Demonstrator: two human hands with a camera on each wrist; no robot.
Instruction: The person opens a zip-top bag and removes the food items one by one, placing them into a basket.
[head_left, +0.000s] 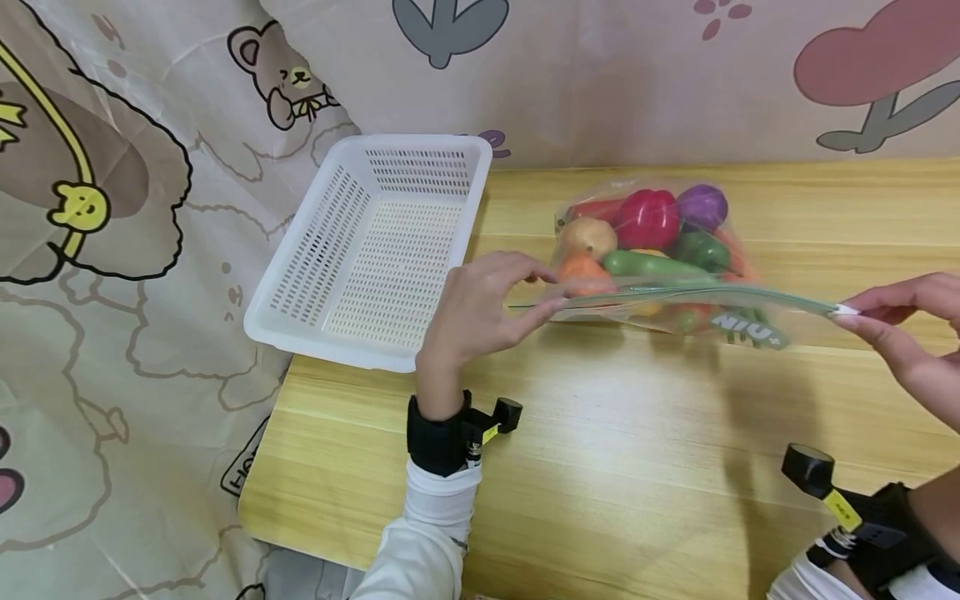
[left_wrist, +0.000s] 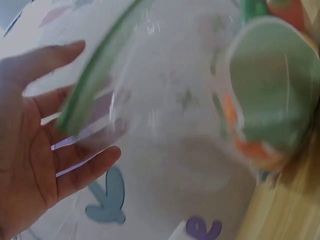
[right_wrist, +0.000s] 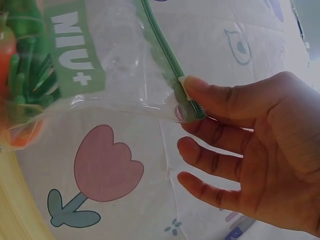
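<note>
A clear zip bag (head_left: 630, 310) lies on the table, packed with what look like toy vegetables: a red bell pepper (head_left: 648, 218), a purple round piece (head_left: 702, 207), a long green piece (head_left: 652, 266) and several others. Its green zip strip (left_wrist: 92, 75) runs along the near edge. At the right end, my right hand (head_left: 918, 333) pinches the white slider (right_wrist: 187, 88) between thumb and index finger, other fingers loosely bent. By the left end, my left hand (head_left: 480, 308) has thumb and fingers spread apart, with the strip's end between them.
Left of the bag stands a white plastic basket (head_left: 330, 340) with slotted sides, nothing inside. The wooden table (head_left: 615, 467) ends at a patterned cloth (head_left: 615, 100) behind and at the left. Each wrist wears a black strap camera (head_left: 442, 433).
</note>
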